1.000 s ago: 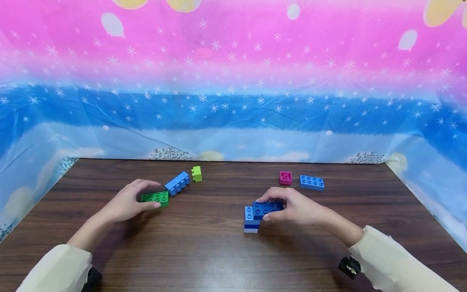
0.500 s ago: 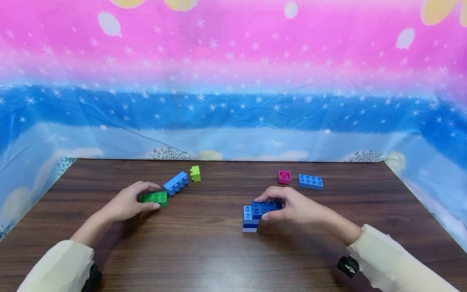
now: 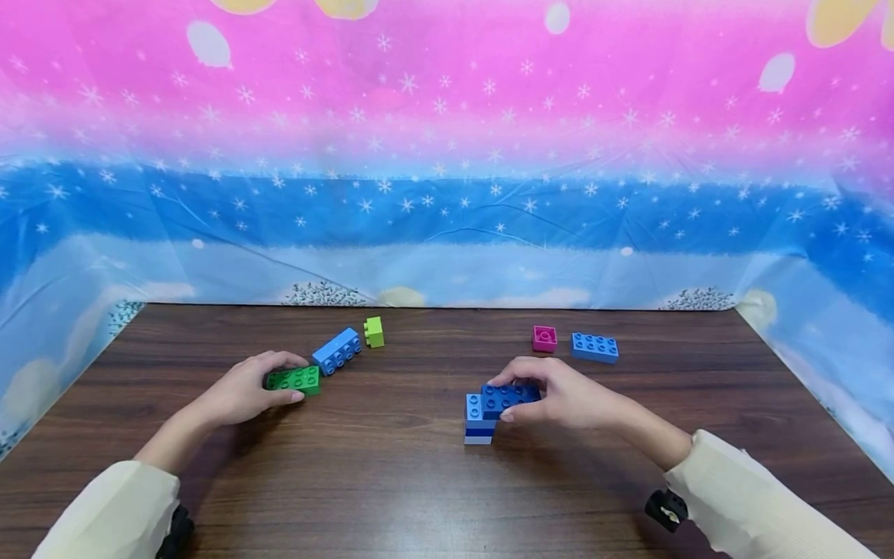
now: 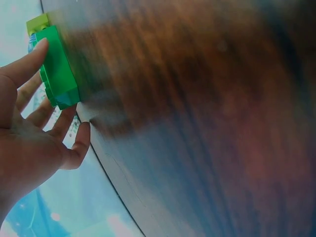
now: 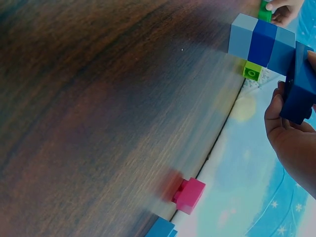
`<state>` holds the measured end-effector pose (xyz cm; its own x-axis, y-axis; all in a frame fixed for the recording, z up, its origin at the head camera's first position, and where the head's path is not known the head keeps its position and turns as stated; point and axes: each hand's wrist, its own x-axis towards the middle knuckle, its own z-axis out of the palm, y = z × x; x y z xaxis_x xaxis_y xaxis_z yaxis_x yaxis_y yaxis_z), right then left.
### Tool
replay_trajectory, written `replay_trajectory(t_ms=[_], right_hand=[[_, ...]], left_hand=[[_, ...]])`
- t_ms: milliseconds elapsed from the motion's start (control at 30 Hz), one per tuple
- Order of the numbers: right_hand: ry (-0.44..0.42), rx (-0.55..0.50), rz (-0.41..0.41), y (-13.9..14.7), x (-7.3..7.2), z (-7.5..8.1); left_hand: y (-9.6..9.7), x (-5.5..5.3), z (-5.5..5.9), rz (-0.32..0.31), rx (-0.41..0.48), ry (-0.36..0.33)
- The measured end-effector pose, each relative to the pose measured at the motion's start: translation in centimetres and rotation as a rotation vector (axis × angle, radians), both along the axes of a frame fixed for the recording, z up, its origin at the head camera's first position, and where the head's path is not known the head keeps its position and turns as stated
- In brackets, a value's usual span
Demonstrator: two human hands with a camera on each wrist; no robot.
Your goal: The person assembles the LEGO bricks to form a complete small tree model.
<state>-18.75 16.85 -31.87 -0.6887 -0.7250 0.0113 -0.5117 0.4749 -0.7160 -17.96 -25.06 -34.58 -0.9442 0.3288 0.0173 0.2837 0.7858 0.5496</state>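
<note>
At the left, my left hand (image 3: 244,392) holds a green toy brick (image 3: 296,380) by its sides, thumb in front and fingers behind. The brick's studs face up in the head view. Right of centre, my right hand (image 3: 569,394) pinches a dark blue brick (image 3: 504,401) between thumb and fingers. That brick is at the top of a small upright stack (image 3: 479,428) with light blue and dark blue layers, jutting out to the right. Two studs of the stack's light blue top show beside it. Whether the two are pressed together, I cannot tell.
Just beyond the green brick lies a blue brick (image 3: 338,351) on its side, with a lime brick (image 3: 374,332) behind it. A pink brick (image 3: 545,338), upside down, and another blue brick (image 3: 594,348) lie at the back right. A patterned cloth (image 3: 447,233) borders the brown table (image 3: 391,481).
The head view has shifted very slightly. Both hands keep the same holds, and the green brick has moved hardly at all, a touch to the left.
</note>
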Motion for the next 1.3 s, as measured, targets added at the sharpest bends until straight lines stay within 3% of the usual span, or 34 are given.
replay_trajectory(t_ms=[933,1300], right_hand=[[-0.026,-0.01,-0.007,-0.1,0.09,0.18],[-0.023,-0.012,0.0,-0.11,0.1,0.23]], left_hand=[[0.21,0.01,-0.19,-0.009,-0.019,0.0],[0.75,0.32,0.39,0.013,-0.029,0.014]])
